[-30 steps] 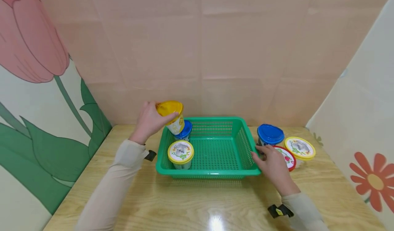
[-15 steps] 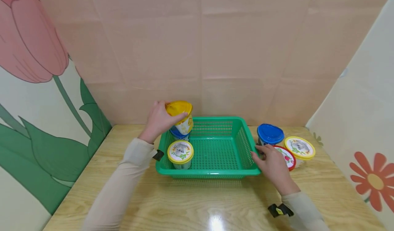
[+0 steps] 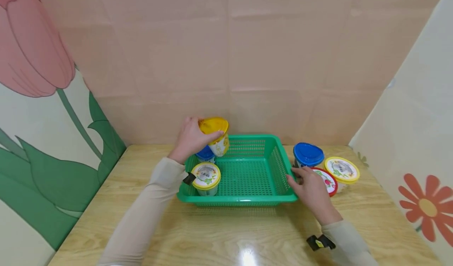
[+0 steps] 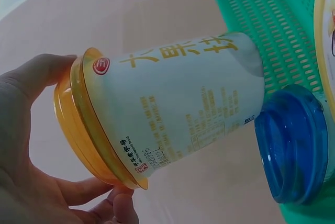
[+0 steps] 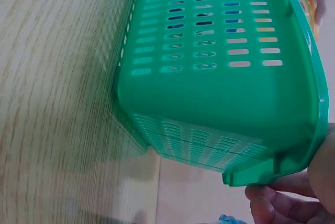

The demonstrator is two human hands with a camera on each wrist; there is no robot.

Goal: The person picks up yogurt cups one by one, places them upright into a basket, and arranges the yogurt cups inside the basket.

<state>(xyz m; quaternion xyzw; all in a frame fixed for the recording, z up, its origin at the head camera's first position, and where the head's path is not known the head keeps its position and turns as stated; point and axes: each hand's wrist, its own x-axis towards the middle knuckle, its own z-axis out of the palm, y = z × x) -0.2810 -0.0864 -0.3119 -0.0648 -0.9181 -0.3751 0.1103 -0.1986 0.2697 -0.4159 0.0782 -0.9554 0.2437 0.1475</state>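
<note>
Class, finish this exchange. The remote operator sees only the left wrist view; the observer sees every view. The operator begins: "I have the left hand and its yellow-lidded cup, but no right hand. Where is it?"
Observer: The right hand is holding the rim on the right side of the green basket.
Operator: Is anything outside the basket on that side?
Observer: Yes, three tubs: a blue-lidded tub, a red-rimmed tub and a yellow-rimmed tub.
Operator: What does the basket stand on?
Observer: A wood-grain table; the head and right wrist views both show it.
</note>
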